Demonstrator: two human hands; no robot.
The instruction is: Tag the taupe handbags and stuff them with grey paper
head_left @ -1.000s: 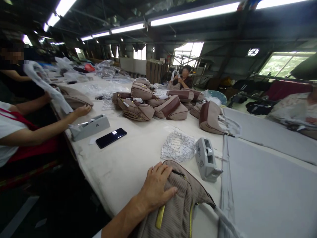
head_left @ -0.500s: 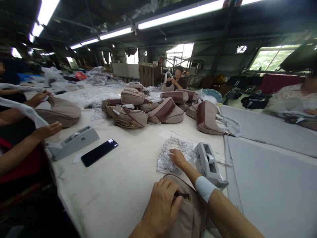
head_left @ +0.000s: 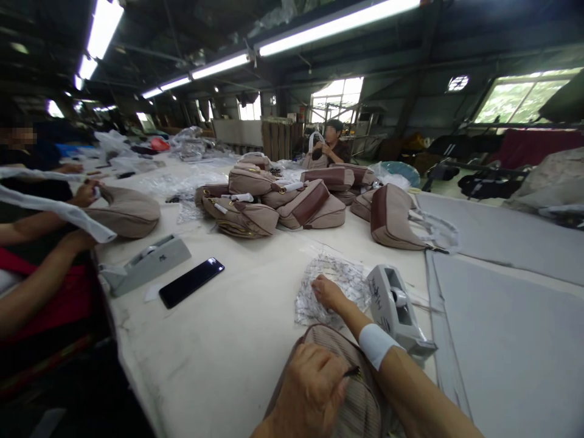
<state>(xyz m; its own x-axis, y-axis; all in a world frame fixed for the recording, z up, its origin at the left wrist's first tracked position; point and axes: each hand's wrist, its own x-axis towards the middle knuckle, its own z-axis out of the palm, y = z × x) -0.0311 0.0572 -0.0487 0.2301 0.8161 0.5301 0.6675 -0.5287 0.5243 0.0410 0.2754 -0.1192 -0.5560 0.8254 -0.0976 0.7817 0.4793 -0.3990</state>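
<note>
A taupe ribbed handbag (head_left: 362,404) with a dark piped edge lies in front of me at the table's near side. My left hand (head_left: 312,383) rests over it, fingers closed around a dark zipper pull (head_left: 351,371). Beyond the bag, my right hand (head_left: 328,293) reaches into a pile of small clear packets (head_left: 340,274) with dark markings. Its fingers are curled together against the pile, and what they pinch is hidden. A white band (head_left: 378,345) wraps my right forearm. Just right of the pile stands a grey tape dispenser (head_left: 395,304).
Several taupe and brown handbags (head_left: 296,204) are heaped mid-table, with another bag (head_left: 392,216) to their right. On the left are a black phone (head_left: 191,283) and a second tape dispenser (head_left: 155,261). A co-worker's hands (head_left: 86,194) handle a bag (head_left: 130,210) there; another person (head_left: 335,146) sits across.
My right hand's fingers have curled in on the packet pile. My left hand has tilted and lifted slightly at the zipper pull. The view has shifted a little left.
</note>
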